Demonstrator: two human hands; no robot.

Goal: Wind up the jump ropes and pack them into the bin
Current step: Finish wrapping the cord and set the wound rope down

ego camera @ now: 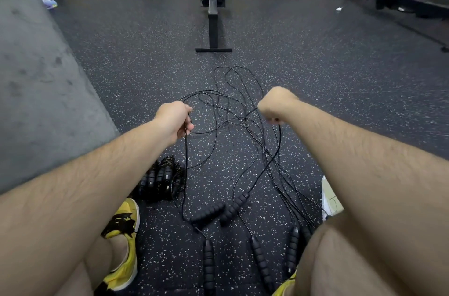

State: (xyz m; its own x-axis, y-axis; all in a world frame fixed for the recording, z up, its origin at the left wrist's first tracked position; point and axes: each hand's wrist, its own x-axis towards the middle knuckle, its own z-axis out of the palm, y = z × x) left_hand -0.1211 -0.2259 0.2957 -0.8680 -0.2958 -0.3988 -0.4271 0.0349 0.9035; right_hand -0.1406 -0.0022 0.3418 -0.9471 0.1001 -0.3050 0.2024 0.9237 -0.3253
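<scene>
Several thin black jump ropes (239, 111) lie tangled in loops on the speckled rubber floor ahead of me. My left hand (176, 119) grips one cord, which hangs down toward a foam handle (209, 214). My right hand (272, 106) is curled round another strand at the same height, to the right. A second foam handle (235, 208) lies beside the first, and more handles (260, 259) lie near my knees. A wound bundle of ropes (161, 180) sits by my left foot. No bin can be made out with certainty.
A grey concrete wall (36, 89) rises at my left. A rowing machine (213, 16) stands straight ahead, with fan machines along the back wall. My yellow shoe (126, 242) is below left. A pale object (330, 196) shows behind my right forearm.
</scene>
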